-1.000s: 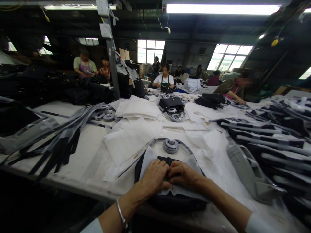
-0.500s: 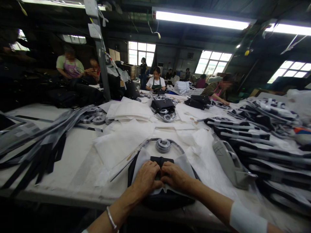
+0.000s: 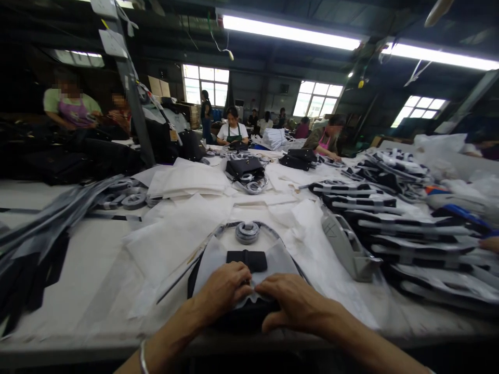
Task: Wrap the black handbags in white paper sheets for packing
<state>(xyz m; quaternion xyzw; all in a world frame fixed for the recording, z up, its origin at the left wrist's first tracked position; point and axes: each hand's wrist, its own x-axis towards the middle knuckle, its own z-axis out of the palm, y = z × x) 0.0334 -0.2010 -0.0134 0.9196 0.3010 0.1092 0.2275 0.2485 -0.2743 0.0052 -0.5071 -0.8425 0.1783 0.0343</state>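
A black handbag [image 3: 249, 317] lies at the table's front edge, a white sheet [image 3: 212, 259] spread over its upper part. On the sheet rests a black tab [image 3: 255, 261]. My left hand [image 3: 222, 288] is closed at the sheet's lower edge, just below the tab; what its fingertips grip is hidden. With thumb apart and fingers stretched, my right hand [image 3: 298, 301] is open, its fingertips touching or nearly touching the sheet. Beyond the tab sits a grey wrapped coil [image 3: 247, 232], inside the arc of the bag's handle [image 3: 268, 228].
A grey tape dispenser [image 3: 346, 249] and stacked wrapped black pieces [image 3: 413, 226] lie to the right. Long wrapped straps [image 3: 58, 234] cover the left side. White sheets [image 3: 187, 179] and another black bag [image 3: 245, 167] are ahead. Co-workers sit further back; a person's hand [image 3: 490, 244] shows at the right edge.
My right hand has drawn back from the black tab and opened. My left hand has moved slightly down the tab, uncovering more of it. The view has turned right.
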